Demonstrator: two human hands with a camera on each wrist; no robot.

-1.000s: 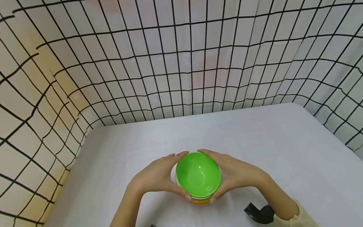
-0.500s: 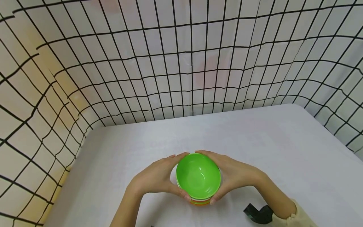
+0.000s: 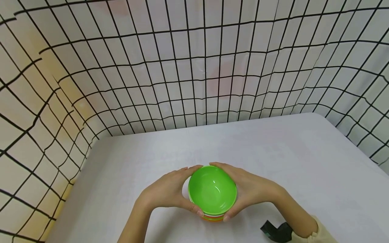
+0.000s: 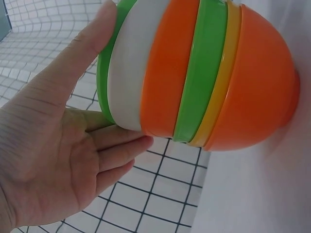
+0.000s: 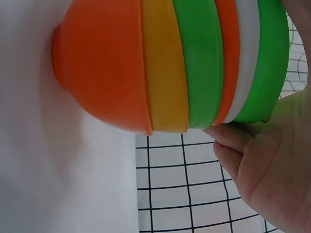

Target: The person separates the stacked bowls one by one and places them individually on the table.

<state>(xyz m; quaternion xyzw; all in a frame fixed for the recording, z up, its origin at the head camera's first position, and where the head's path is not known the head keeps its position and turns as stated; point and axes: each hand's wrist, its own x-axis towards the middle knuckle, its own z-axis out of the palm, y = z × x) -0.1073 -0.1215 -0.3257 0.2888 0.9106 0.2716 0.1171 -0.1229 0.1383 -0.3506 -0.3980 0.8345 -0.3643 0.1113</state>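
Note:
A stack of nested bowls stands upright on the white table, its top green bowl (image 3: 212,190) facing up in the head view. Below it in the left wrist view come a white bowl (image 4: 131,68), an orange bowl (image 4: 170,73), a green bowl (image 4: 203,73), a yellow bowl and a bottom orange bowl (image 4: 262,82). My left hand (image 3: 170,187) grips the upper bowls from the left, thumb at the near side and fingers at the far side. From the right, my right hand (image 3: 250,186) holds the same upper bowls likewise. The far fingertips are partly hidden behind the rim.
The white table (image 3: 136,152) spreads around the stack. Black grid netting (image 3: 194,77) over pale sheeting rises behind it and along both sides. A black curved strap-like piece (image 3: 277,231) lies by the right forearm, near a cream sleeve (image 3: 316,233).
Both hands keep their hold on the stack, which stays in place on the table. The whole head view has shifted slightly, so everything sits a little lower in it.

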